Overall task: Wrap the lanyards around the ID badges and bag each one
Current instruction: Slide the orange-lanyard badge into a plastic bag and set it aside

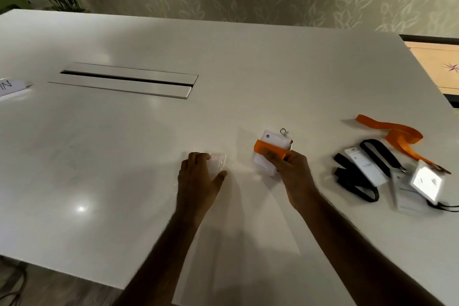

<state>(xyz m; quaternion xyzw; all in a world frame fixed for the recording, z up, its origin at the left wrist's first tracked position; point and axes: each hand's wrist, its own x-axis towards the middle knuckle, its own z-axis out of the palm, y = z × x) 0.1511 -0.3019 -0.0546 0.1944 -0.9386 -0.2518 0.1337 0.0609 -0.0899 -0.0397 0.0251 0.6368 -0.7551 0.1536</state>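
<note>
I see my right hand (pixel 293 169) just right of the frame's centre, its grip closed on an ID badge (pixel 270 149) that has an orange lanyard (pixel 269 149) wound across its middle. My fingers (pixel 273 155) press on the orange band, and the badge is tilted, its top corner with a small metal ring (pixel 283 131) pointing toward the upper part of the frame. Whether the badge's lower edge touches the desk (pixel 124 144) I cannot tell.

My left hand (pixel 198 179) lies at the centre of the frame, palm down, fingers curled and thumb spread, resting on a clear plastic bag (pixel 219 163) that lies flat on the desk. The bag is faint against the white surface; I cannot tell whether the hand is pinching it or only pressing on it.

At the right of the frame, well apart from my hands, more badges wait in a loose heap: a second orange lanyard (pixel 397 135) trailing toward the upper right, a black lanyard (pixel 355 179) looped around and under a white badge (pixel 365 167), and two more white badges (pixel 426 181) overlapping near the right edge.

In the upper left of the frame, a long cable slot (pixel 126 81) is set into the desk, and a folded white card (pixel 12 87) sits at the left edge.
</note>
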